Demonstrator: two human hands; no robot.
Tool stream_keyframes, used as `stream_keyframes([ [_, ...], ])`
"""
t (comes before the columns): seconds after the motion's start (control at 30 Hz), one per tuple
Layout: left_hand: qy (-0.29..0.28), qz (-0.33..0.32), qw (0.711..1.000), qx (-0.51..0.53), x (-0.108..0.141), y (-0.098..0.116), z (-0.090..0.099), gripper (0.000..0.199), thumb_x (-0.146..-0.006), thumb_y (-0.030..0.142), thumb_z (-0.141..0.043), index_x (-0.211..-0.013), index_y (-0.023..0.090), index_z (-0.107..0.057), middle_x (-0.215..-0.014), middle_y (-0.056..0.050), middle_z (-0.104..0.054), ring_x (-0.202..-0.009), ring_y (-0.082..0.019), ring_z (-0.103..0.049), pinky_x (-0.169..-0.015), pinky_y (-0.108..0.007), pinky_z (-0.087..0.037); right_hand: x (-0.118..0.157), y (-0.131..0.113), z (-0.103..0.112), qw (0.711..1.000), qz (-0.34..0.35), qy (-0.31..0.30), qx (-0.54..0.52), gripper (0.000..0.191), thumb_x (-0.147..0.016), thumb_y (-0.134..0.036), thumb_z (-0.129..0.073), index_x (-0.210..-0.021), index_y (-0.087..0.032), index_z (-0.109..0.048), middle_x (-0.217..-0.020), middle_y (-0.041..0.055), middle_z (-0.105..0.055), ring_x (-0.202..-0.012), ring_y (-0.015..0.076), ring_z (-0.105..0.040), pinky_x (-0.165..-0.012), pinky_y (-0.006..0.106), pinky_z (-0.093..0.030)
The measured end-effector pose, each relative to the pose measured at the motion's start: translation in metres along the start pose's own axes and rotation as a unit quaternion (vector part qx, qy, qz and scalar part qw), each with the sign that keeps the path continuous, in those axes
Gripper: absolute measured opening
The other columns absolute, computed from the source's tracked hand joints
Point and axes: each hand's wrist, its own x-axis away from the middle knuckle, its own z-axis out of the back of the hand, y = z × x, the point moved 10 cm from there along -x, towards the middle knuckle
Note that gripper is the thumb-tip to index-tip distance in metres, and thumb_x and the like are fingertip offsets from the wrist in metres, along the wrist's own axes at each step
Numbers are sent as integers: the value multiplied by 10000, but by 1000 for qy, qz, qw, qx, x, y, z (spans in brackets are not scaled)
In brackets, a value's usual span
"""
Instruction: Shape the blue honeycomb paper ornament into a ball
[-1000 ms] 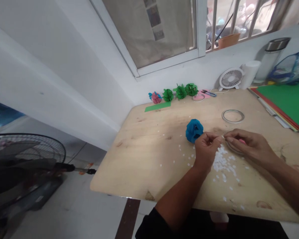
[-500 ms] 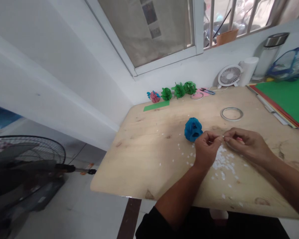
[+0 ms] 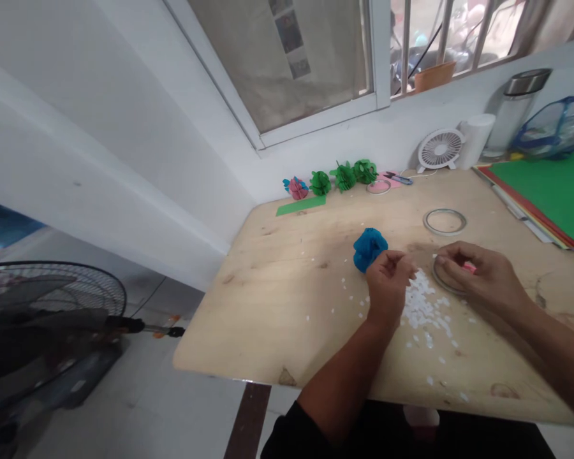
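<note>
My left hand (image 3: 388, 279) is closed in a pinch above the table; whatever sits between its fingertips is too small to make out. A blue folded-paper ball (image 3: 369, 247) is right behind that hand, partly covered by it; I cannot tell whether the fingers touch it. In my right hand (image 3: 481, 274) is a thin roll of tape (image 3: 441, 280), its ring showing below the fingers. A tiny white piece (image 3: 435, 256) shows at the right fingertips, and something pink (image 3: 469, 268) shows in the palm. Many small white scraps (image 3: 421, 306) lie heaped between the hands.
Another tape roll (image 3: 444, 222) lies behind my right hand. Along the wall stand several green paper balls (image 3: 344, 176) and a pink and blue one (image 3: 297, 188), with a green strip (image 3: 300, 205), snips (image 3: 398, 178) and a small fan (image 3: 441, 150). Coloured paper (image 3: 550, 191) is stacked right.
My hands have drawn apart, the left moving left and the right slightly right. The blue paper ball shows a different side, its openings less visible.
</note>
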Motion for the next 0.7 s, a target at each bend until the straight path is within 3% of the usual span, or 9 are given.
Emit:
stream_keyframes([
  [0.17,104,-106,988,29,-6,36,34,401,-769,529,-752,-699,163,-607,-624,-6,-621,-548,-86,-536,-533,-210,-408,1,4,-5,1000,-12,-21,-12,327,-738,-505,-617,-784,-192,-697,-706,50,-682,-664,190,-600,-620,299,-469],
  [0.3,143,-145,978,37,-8,51,50,407,-777,547,-734,-716,162,-615,-652,-9,-626,-544,-82,-515,-523,-210,-398,0,5,-2,1000,-26,-11,-7,351,-699,-526,-619,-761,-191,-707,-688,44,-680,-639,186,-589,-605,300,-459],
  [0.7,134,-100,986,13,-15,41,52,319,-775,470,-718,-721,172,-616,-669,-8,-614,-599,-103,-541,-585,-231,-406,-1,9,-5,999,-42,-10,-12,374,-660,-547,-616,-732,-194,-715,-675,39,-674,-630,186,-576,-600,304,-455],
])
